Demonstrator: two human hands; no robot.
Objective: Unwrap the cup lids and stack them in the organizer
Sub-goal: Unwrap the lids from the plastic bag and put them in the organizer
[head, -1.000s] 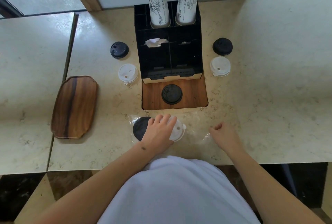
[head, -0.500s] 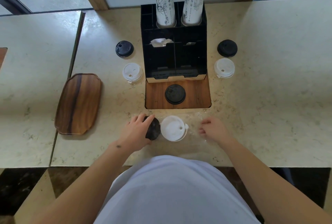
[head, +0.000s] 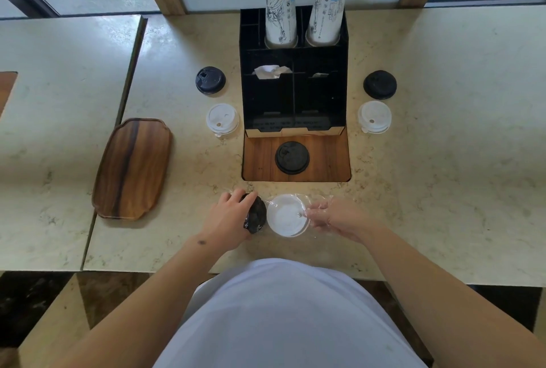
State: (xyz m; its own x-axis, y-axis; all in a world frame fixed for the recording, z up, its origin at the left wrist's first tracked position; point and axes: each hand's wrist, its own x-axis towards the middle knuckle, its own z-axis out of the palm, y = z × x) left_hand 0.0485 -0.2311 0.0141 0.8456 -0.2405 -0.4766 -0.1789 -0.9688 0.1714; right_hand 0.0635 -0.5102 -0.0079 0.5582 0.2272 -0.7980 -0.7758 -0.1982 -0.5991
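Since a moment ago the right hand (head: pixel 334 217) has slid in toward the white lid (head: pixel 288 215) and now pinches the clear plastic wrap (head: pixel 317 200) at that lid's right edge, fingers curled into the film. Over on the other side the left hand (head: pixel 229 220) grips the black lid (head: pixel 256 215), tipped up on its edge, with fingers bent over its top and the thumb hidden behind. Both lids sit near the front of the marble counter (head: pixel 428 175), touching or nearly so, still under the wrap. Beyond them the black organizer (head: pixel 294 96) stands upright with two paper cup stacks (head: pixel 280 13) in its back slots, and one more black lid (head: pixel 292 158) lies on the wooden inset (head: pixel 328 158) before it.
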